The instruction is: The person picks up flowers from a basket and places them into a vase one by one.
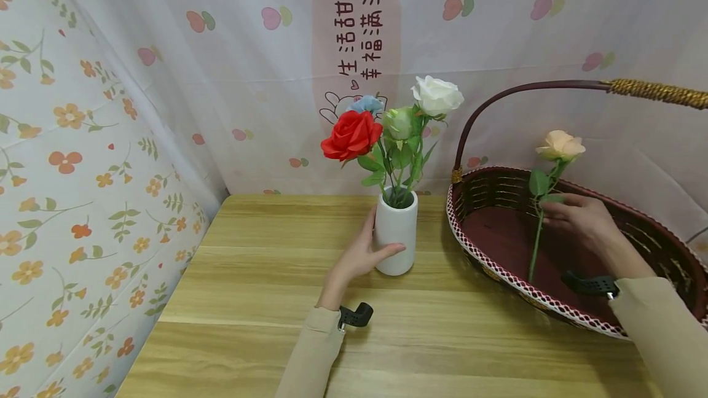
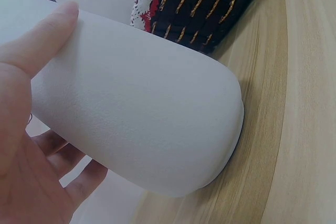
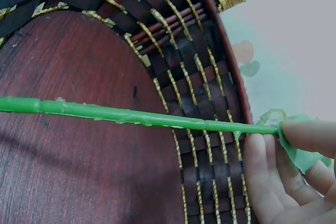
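Note:
My left hand grips a white cylindrical vase on the wooden table, thumb across the front and fingers behind. In the vase stand a red rose, a white rose, a pale green bud and a blue flower. Over the basket, my right hand holds a peach rose upright by its upper stem. The right wrist view shows thumb and fingers pinching the green stem beside a leaf.
The dark woven basket fills the right side, its tall handle arching above it. A patterned white curtain hangs behind the wooden table; a floral cloth borders the left.

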A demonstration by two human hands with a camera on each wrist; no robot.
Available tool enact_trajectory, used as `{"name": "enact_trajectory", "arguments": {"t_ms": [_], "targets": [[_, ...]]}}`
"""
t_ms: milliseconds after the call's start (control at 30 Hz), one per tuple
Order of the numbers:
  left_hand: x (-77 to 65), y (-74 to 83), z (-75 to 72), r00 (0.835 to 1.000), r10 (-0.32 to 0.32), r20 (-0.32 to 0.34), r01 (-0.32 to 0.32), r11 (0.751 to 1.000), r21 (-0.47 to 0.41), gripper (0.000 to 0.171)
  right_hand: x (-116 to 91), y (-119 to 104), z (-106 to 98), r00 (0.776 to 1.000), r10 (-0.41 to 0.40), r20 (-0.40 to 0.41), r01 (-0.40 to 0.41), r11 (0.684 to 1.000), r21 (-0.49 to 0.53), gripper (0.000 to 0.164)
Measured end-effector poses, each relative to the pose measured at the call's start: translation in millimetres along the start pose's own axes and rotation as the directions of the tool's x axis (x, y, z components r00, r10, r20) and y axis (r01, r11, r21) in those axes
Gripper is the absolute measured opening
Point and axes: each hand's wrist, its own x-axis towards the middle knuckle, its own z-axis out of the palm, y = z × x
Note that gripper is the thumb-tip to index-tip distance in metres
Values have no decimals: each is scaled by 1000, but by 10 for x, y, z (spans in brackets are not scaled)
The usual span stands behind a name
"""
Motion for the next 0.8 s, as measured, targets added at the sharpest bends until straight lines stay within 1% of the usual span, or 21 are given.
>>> {"name": "enact_trajectory", "arguments": {"t_ms": [67, 100, 167, 200, 267, 433, 533, 633, 800], "targets": [[0, 27, -1, 1000, -6, 6, 6, 1000, -3, 97, -28, -29, 5, 1000, -21, -3, 21, 998, 57, 11], [1, 24, 1, 1000, -7, 7, 7, 1000, -4, 97, -41, -44, 7, 1000, -26, -8, 26, 997, 77, 8], [-2, 29, 2, 1000, -10, 8, 10, 1000, -3, 98, -66, -78, 14, 999, -39, -14, 40, 994, 103, 15], [-2, 31, 2, 1000, -13, 7, 13, 1000, 0, 98, -76, -95, 19, 999, -48, -13, 49, 990, 134, 16], [10, -32, 7, 1000, -6, 3, 6, 1000, 2, 98, -93, -127, 28, 998, -65, -24, 68, 983, 171, 14], [11, -44, 1, 1000, -3, -3, 3, 1000, 2, 97, -122, -208, 56, 991, -130, -38, 136, 958, 254, 15], [14, -48, 3, 1000, -2, -6, 2, 1000, 6, 97, -136, -260, 79, 985, -166, -44, 171, 934, 313, 15], [15, -44, 8, 1000, 7, -6, -7, 1000, 7, 99, -159, -309, 116, 980, -190, -63, 200, 922, 332, 14], [10, -32, 9, 1000, 11, -7, -11, 1000, 8, 100, -209, -391, 184, 975, -205, -80, 220, 907, 359, 15]]}}
